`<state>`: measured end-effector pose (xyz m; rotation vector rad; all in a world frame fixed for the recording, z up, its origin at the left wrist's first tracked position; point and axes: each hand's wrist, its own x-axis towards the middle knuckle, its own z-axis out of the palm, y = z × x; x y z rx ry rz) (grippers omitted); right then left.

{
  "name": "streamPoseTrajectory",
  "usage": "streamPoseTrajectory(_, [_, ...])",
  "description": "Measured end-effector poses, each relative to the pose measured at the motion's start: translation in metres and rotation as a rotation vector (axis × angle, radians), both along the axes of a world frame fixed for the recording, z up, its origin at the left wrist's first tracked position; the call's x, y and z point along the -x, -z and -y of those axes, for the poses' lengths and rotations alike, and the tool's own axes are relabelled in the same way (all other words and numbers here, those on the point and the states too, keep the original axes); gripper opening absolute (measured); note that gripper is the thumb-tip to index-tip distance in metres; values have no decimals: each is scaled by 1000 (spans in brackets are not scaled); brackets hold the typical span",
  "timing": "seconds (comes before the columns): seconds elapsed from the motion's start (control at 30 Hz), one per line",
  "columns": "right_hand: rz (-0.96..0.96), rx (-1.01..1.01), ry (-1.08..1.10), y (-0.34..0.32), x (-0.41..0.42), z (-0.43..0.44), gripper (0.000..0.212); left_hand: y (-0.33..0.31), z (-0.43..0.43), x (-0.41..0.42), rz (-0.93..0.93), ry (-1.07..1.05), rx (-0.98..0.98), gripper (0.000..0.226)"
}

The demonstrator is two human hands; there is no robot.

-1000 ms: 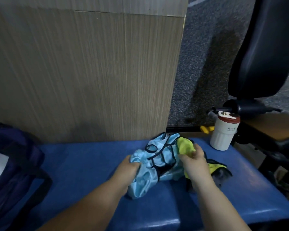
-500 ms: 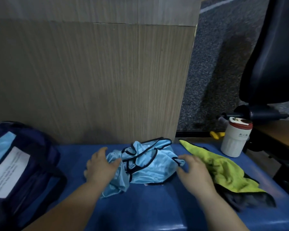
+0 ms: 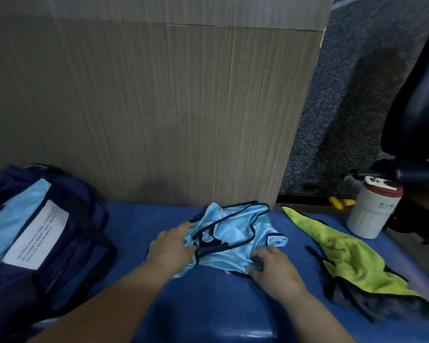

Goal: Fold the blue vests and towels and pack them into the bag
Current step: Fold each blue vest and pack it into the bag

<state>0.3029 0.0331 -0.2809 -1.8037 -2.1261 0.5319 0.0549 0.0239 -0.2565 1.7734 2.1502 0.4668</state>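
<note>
A crumpled light-blue vest with black trim lies on the blue padded bench. My left hand grips its left edge, thumb and fingers curled into the cloth. My right hand pinches the vest's lower right hem. A yellow-green towel lies to the right over a dark grey cloth. At the far left sits the dark navy bag, with light-blue fabric and a white label showing in it.
A wood-grain panel rises right behind the bench. A white flask with a red lid stands at the bench's right rear. A black chair and grey carpet are at the right.
My view has shifted left, showing more of the bag. My right hand came in from the vest's right side and now pinches its lower hem; my left hand closed on the left edge.
</note>
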Motion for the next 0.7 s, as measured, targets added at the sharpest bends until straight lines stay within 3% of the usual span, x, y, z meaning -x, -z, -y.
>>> streamPoseTrajectory(0.1, [0,0,38,-5,-2,-1,7,1,-1,12,192,-90,-65,42])
streamPoseTrajectory(0.27, [-2,-185,315,-13,-17,-6,23,-8,4,29,501,-352,-267,34])
streamPoseTrajectory(0.43, [-259,-422,510,-26,-26,-4,22,-10,-2,40,489,-293,-70,30])
streamPoseTrajectory(0.5, [-347,-429,494,-29,-22,-2,15,-11,-2,37,356,-258,-37,33])
streamPoseTrajectory(0.6, [-317,-364,413,-24,-16,-2,17,-13,1,33,203,-246,-155,38])
streamPoseTrajectory(0.7, [-186,-85,210,-19,-10,1,6,-20,0,27,443,-189,-152,16])
